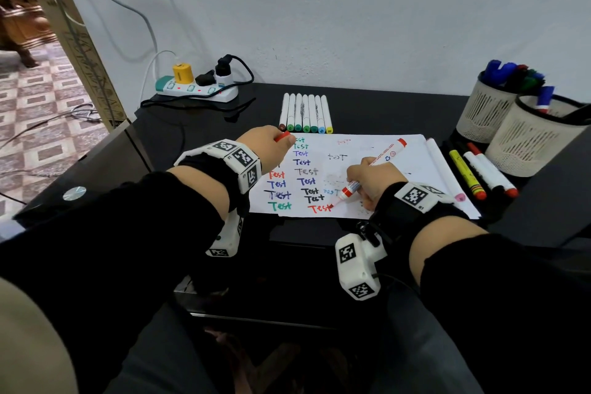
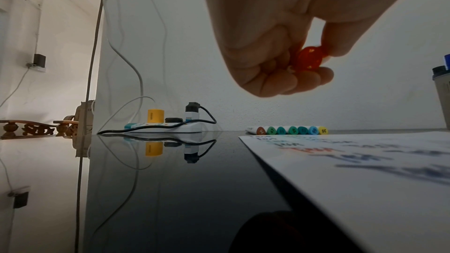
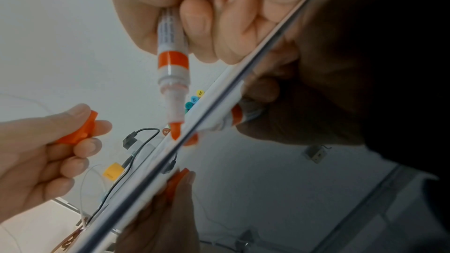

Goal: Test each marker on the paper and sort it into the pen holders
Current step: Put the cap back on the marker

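My right hand (image 1: 367, 184) grips a white marker with red bands (image 1: 372, 169) (image 3: 171, 45); its red tip (image 3: 176, 131) touches the white paper (image 1: 399, 169) at the end of a red "Test" near the front edge. My left hand (image 1: 271, 145) pinches the marker's red cap (image 1: 282, 137) (image 2: 309, 60) (image 3: 78, 132) above the paper's far left corner. The paper carries many coloured "Test" words. Two white mesh pen holders (image 1: 486, 112) (image 1: 527, 141) stand at the far right; the rear one holds several markers, the front one a blue marker.
Several white colour-capped markers (image 1: 305, 113) (image 2: 292, 130) lie in a row beyond the paper. A yellow marker (image 1: 467, 174) and red-capped markers (image 1: 492, 174) lie right of it. A power strip (image 1: 198, 89) with plugs sits at the back left of the black glossy table (image 1: 208, 125).
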A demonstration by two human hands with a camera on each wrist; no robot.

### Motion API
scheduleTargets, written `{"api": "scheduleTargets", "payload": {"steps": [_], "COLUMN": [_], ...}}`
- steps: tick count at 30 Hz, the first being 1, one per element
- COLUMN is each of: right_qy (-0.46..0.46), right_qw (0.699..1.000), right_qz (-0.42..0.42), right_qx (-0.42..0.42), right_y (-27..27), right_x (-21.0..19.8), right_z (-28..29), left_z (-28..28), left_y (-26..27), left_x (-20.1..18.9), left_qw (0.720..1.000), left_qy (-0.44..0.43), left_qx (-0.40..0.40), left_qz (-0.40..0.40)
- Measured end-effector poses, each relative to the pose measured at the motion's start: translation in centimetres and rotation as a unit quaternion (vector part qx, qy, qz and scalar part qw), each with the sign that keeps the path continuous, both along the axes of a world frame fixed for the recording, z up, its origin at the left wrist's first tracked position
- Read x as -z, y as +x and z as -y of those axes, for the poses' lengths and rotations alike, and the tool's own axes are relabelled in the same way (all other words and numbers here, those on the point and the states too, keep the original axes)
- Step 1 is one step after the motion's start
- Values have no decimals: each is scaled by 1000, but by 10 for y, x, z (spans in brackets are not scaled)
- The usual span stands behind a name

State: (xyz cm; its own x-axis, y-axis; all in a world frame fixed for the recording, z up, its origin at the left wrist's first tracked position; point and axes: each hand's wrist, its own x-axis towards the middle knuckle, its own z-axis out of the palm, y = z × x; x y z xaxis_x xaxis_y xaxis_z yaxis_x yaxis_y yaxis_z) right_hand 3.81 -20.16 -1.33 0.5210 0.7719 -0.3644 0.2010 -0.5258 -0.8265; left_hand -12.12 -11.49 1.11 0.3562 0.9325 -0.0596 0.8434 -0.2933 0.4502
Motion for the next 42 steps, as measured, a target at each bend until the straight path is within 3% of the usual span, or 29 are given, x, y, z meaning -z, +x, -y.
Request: {"api": "scheduleTargets", "payload": {"steps": [6, 11, 18, 29, 35, 42], "right_qy": [6, 66, 191, 241, 273, 245], "right_qw": [997, 983, 966, 957, 946, 951], "right_qz": [-76, -165, -160, -160, -175, -186], "right_qx": [24, 52, 71, 9, -19, 14], "right_y": [8, 17, 18, 5, 16, 29], "right_x": [-9, -32, -60, -70, -77, -82], "right_z": [4, 0, -12, -11, -3, 2], "left_z": [2, 7, 20, 32, 35, 47], "left_y": [0, -2, 6, 17, 30, 55], "left_x": [-3, -6, -16, -32, -44, -52], "left_qw": [1000, 998, 993, 976, 952, 978], "left_qy": [-13, -38, -39, -58, -128, -45], "left_qx": [17, 48, 93, 119, 147, 153], "left_qz": [3, 21, 55, 173, 235, 133]}}
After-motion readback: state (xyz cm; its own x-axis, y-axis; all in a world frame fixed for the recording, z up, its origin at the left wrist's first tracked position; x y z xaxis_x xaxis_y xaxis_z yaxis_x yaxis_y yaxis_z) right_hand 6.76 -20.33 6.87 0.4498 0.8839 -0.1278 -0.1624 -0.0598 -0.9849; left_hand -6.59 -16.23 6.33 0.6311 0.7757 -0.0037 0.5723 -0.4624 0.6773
